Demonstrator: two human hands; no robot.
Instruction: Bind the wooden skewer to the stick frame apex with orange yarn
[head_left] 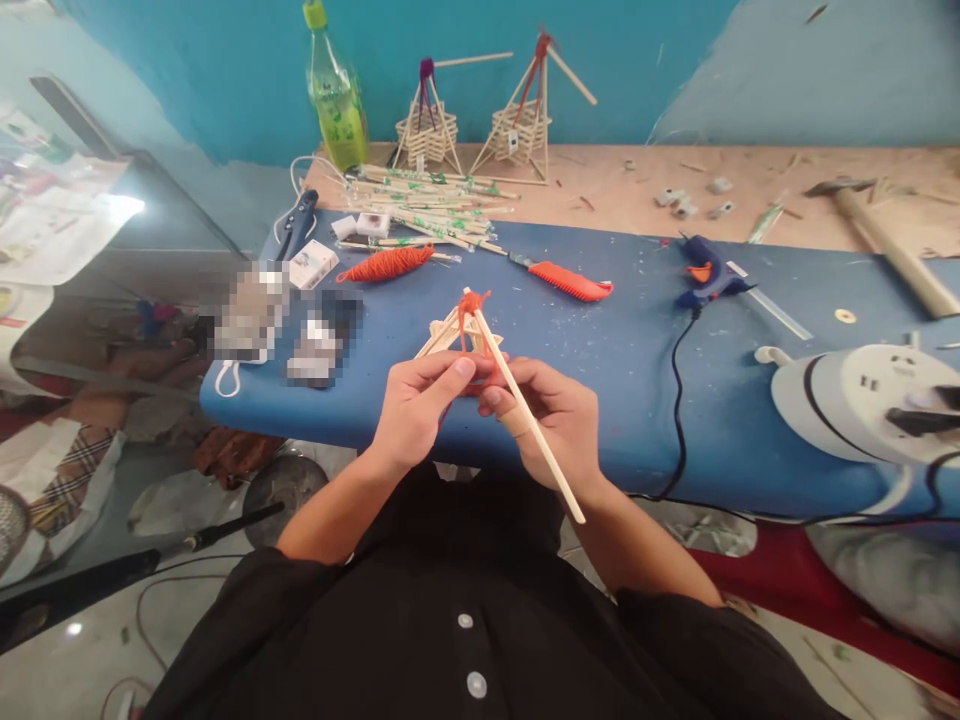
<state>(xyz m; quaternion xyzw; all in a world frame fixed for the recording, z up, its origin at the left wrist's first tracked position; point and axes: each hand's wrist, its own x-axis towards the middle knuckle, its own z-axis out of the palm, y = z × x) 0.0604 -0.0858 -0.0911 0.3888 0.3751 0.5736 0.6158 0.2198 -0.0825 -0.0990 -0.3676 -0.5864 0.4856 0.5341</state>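
Close to the table's front edge is a small frame of pale wooden sticks (444, 332), its top bound with orange yarn (471, 303). A single longer stick (534, 425) slants from that binding down over my right hand. Thumb and fingers of my left hand (416, 408) are pinched together on loose ends of the yarn below the binding. My right hand (561, 412), with a tan bandage on a finger, is also closed on the yarn, behind the long stick. Fingers hide most of the yarn ends and the frame's lower part.
Two similar stick frames (426, 130) (525, 130) stand by the wall beside a green bottle (336, 105). Wrapped chopsticks (427, 205), an orange yarn bundle (390, 264), an orange-handled knife (570, 281), a glue gun (709, 272), a hammer (892, 240) and a power-socket tower (855, 400) surround the work.
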